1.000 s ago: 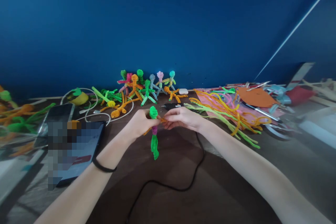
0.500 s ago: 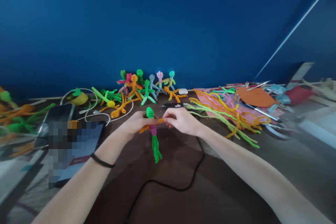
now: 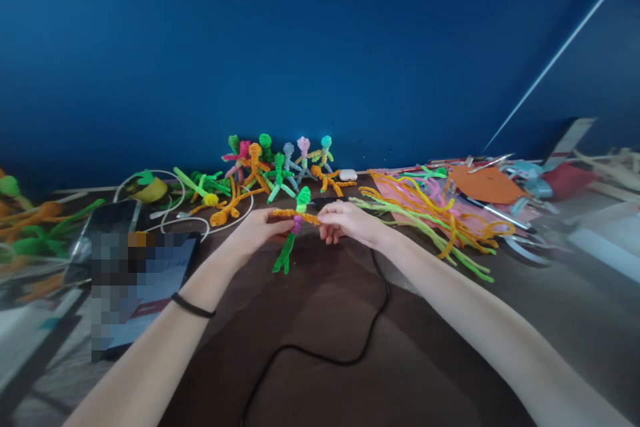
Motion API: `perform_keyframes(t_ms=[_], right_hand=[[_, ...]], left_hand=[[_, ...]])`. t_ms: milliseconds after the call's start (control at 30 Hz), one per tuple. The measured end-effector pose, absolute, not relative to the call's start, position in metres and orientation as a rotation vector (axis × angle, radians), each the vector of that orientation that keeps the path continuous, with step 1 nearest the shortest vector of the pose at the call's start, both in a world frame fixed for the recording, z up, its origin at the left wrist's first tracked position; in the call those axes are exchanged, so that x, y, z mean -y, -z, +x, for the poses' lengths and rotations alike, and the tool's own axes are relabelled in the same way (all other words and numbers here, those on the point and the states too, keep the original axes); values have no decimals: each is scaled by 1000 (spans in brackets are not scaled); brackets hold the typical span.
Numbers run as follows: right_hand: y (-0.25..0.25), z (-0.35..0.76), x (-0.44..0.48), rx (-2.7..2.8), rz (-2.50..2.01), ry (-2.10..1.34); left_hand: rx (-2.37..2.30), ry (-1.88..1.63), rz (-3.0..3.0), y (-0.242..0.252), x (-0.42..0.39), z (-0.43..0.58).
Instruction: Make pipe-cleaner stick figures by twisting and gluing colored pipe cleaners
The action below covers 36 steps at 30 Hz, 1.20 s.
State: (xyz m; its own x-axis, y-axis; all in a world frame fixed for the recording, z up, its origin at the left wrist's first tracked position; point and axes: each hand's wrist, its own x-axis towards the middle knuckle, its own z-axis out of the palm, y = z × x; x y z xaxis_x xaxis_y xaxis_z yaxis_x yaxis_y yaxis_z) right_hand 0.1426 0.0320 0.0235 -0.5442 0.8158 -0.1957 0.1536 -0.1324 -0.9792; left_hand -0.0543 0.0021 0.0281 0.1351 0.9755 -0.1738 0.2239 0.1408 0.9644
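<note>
A pipe-cleaner figure (image 3: 297,222) hangs tilted between my hands above the dark table (image 3: 320,300). Its head is a green coil, its middle purple, its arms orange twists and its legs green. My left hand (image 3: 265,225) pinches the orange arm on the left side. With thumb and forefinger, my right hand (image 3: 345,221) grips the tip of the other orange arm, its remaining fingers curled below. Behind them, several finished-looking pipe-cleaner figures (image 3: 279,173) in green, orange, pink and blue lean against the blue wall (image 3: 320,47).
Loose yellow and green pipe cleaners (image 3: 425,220) lie on pink sheets at right, near orange paper (image 3: 487,185) and scissors. A tablet (image 3: 150,307), a phone (image 3: 105,233) and white cable are at left. A black cable (image 3: 345,361) curves across the front. A white case (image 3: 347,175) sits at the back.
The figure has tilted, its head swinging right and its legs rising to the left. My right hand has shifted slightly right, and both orange arms now show stretched out.
</note>
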Motion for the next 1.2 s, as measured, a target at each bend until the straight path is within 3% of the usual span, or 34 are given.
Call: perform_keyframes(t_ms=[200, 367, 533, 767, 1200], right_hand=[[-21, 150, -36, 1619, -925, -1974], [-17, 148, -36, 1745, -863, -1914], [-6, 140, -34, 1924, -986, -1545], [15, 133, -26, 2173, -944, -396], [17, 146, -15, 2145, -787, -172]], left_hand=[[-1318, -826, 1374, -33, 2, -48], [-1232, -851, 1294, -25, 2, -44], [-982, -932, 1129, -2, -2, -42], [-914, -937, 1033, 8, -4, -47], [-951, -919, 1130, -9, 16, -26]])
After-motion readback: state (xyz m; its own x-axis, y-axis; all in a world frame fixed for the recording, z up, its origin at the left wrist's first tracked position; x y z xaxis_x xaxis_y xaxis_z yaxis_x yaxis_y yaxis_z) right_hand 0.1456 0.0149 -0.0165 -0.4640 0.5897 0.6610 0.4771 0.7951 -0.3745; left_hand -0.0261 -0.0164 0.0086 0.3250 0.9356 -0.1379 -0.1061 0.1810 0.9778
